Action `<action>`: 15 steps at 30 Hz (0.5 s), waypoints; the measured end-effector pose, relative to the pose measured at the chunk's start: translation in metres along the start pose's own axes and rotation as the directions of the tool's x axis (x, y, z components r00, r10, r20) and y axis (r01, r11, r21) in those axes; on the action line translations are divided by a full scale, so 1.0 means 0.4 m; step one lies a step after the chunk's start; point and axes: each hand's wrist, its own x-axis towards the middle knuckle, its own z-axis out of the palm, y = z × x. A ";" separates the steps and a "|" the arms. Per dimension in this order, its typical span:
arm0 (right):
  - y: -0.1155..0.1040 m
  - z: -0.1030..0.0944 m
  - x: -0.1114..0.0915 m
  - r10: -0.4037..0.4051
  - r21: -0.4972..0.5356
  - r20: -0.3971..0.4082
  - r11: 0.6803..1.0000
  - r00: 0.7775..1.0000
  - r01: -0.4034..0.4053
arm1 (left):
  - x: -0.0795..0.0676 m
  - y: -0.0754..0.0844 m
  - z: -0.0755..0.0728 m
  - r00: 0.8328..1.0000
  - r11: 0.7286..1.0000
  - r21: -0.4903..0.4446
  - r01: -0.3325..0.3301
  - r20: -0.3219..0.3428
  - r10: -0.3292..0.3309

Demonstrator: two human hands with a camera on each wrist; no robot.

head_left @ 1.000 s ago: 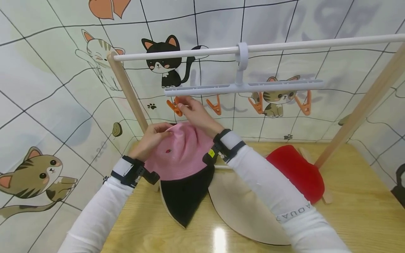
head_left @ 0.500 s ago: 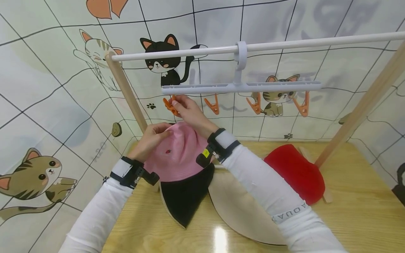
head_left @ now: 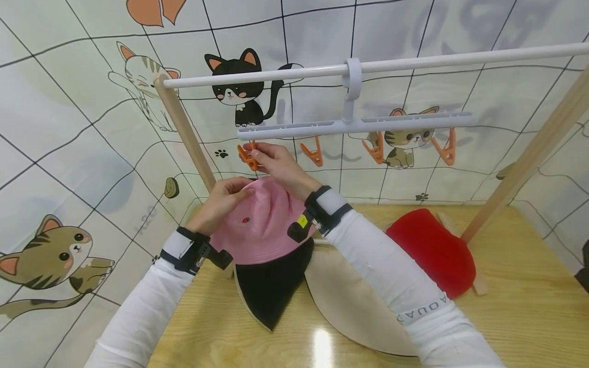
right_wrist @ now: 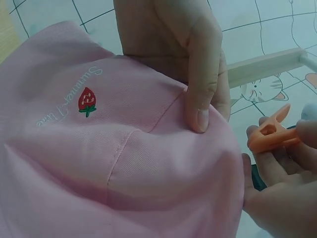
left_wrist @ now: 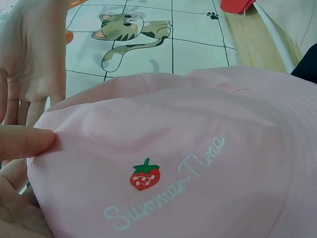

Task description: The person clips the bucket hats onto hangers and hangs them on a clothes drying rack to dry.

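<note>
A pink bucket hat [head_left: 262, 230] hangs from my left hand [head_left: 222, 203], which pinches the top of its crown between thumb and fingers. The left wrist view shows a strawberry [left_wrist: 145, 177] and "Summer Time" lettering on the fabric. Just above the hat, my right hand [head_left: 281, 166] holds an orange clip [head_left: 248, 157] hanging under the left end of a pale hanger [head_left: 294, 132]. In the right wrist view, that clip [right_wrist: 271, 135] stands apart from the hat's edge, with right-hand fingers beneath it.
More orange clips [head_left: 314, 153] hang along the hanger, which hooks over a white rail [head_left: 437, 62] on wooden posts [head_left: 186, 133]. Below lie a black brim [head_left: 269, 286], a beige brim [head_left: 354, 306] and a red hat [head_left: 432, 250] on the wooden table [head_left: 529, 306].
The right hand and its clip have shifted slightly left and a little down. The left hand keeps its pinch on the pink bucket hat, almost still.
</note>
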 end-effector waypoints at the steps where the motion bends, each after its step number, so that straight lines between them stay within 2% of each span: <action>1: 0.002 -0.001 -0.001 -0.004 0.004 0.006 1.000 1.000 0.004 | 0.000 0.001 0.001 1.000 1.000 -0.001 0.001 0.000 -0.001; 9: 0.007 -0.008 -0.002 -0.026 0.037 0.027 0.999 0.999 0.025 | -0.001 0.010 0.007 1.000 1.000 0.001 -0.018 0.013 0.018; 15: -0.003 -0.016 -0.003 0.012 0.040 0.058 0.999 0.998 -0.014 | -0.002 0.016 0.005 0.999 0.999 0.020 -0.037 0.006 0.036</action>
